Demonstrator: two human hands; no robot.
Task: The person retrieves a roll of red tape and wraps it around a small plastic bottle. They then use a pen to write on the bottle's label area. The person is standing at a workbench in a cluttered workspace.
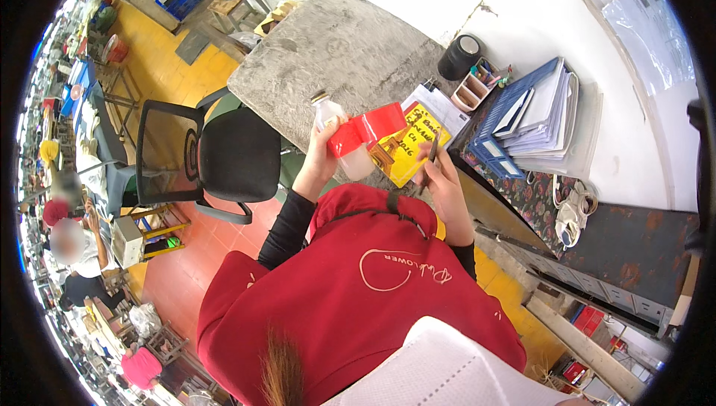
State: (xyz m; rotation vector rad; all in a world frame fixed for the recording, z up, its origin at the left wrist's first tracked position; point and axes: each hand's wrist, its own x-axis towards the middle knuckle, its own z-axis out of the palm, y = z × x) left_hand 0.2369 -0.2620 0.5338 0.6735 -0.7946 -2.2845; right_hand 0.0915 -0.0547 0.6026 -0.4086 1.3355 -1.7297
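My left hand is closed around a clear bottle with a dark cap, which tilts over the near edge of the table. A strip of shiny red tape lies across the bottle, and its free end sticks out to the right. My right hand grips a dark, narrow tool, whose exact kind I cannot make out. Just beyond and between my hands lies a yellow notebook with black handwriting and a tower picture. White papers on a clipboard lie partly under it.
A worn grey table stands ahead. At its right are a black cylinder, a pen organizer and a blue file rack full of papers. Coiled white cable lies farther right. A black chair stands left; people work beyond it.
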